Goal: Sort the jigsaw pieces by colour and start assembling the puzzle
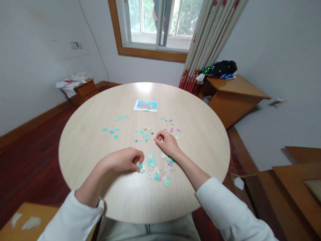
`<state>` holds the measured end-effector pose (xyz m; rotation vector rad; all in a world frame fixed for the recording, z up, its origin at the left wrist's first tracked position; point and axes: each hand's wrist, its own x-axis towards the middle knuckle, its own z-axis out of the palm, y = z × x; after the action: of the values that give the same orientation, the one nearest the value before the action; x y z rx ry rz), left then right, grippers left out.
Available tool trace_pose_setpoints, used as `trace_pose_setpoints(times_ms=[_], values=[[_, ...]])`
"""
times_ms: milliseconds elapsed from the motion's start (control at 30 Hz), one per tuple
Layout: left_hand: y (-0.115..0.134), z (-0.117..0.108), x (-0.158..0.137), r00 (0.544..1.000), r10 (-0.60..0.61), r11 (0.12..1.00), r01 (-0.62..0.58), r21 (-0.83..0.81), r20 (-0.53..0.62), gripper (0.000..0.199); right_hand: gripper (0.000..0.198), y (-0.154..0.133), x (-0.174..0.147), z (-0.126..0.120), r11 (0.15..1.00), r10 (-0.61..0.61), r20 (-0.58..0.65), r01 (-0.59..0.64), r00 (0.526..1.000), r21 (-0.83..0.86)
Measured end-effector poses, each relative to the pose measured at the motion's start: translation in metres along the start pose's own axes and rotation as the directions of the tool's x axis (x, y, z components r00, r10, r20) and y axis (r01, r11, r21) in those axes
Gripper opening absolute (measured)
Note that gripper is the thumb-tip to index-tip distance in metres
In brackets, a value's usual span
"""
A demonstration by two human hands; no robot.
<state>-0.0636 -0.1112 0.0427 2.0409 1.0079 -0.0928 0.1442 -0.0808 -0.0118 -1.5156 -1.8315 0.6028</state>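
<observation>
My left hand [126, 159] is low over the near part of the round table. Its thumb and forefinger are closed about a small blue-green jigsaw piece [139, 165], with pale pieces beside it. Farther forward and to the right, my right hand [167, 142] has its fingers curled in a pinch. A pale jigsaw piece [154, 140] shows at its fingertips, partly hidden. Between my forearms lies a loose heap of jigsaw pieces [157, 176], some picture side up, others showing pale backs. Just beyond my right hand, several colourful pieces [145, 135] are spread flat.
A small picture sheet [146, 105] of cartoon figures lies toward the back of the table [82, 147]. Turquoise pieces [111, 132] are scattered at left, pink ones [172, 130] at right. A wooden cabinet [235, 90] with cloths on top stands behind right.
</observation>
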Motion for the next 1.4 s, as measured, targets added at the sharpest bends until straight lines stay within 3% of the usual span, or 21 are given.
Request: trace_pose_setpoints(times_ms=[267, 500, 600, 700, 867, 1100, 1400], values=[[0.002, 0.004, -0.002, 0.999, 0.044, 0.998, -0.043, 0.034, -0.023, 0.012, 0.005, 0.006, 0.002, 0.001, 0.983, 0.034, -0.038, -0.027, 0.999, 0.18], [0.002, 0.008, -0.004, 0.995, 0.051, 0.993, -0.061, -0.104, -0.09, 0.004, 0.008, 0.002, 0.001, -0.002, 0.94, 0.021, -0.041, -0.006, 0.999, 0.341], [0.002, 0.004, 0.007, 0.976, 0.009, 0.982, -0.05, -0.184, -0.215, 0.008, 0.013, -0.008, -0.004, -0.006, 0.911, -0.083, 0.07, 0.047, 0.994, 0.409], [0.001, -0.001, 0.024, 0.93, -0.002, 0.967, -0.091, -0.236, -0.367, 0.013, 0.02, -0.018, -0.01, -0.008, 0.887, -0.181, 0.25, 0.048, 0.951, 0.459], [-0.001, -0.002, 0.046, 0.887, 0.004, 0.937, -0.164, -0.307, -0.461, 0.015, 0.024, -0.02, -0.012, -0.009, 0.898, -0.136, 0.287, -0.004, 0.948, 0.44], [-0.001, 0.002, 0.043, 0.902, -0.023, 0.871, -0.193, -0.452, -0.431, 0.021, 0.021, -0.014, -0.006, -0.01, 0.882, -0.156, 0.215, 0.038, 0.964, 0.47], [0.005, 0.007, 0.041, 0.923, -0.025, 0.835, -0.192, -0.516, -0.383, 0.026, 0.03, -0.016, -0.01, -0.01, 0.896, -0.154, 0.278, 0.015, 0.948, 0.445]])
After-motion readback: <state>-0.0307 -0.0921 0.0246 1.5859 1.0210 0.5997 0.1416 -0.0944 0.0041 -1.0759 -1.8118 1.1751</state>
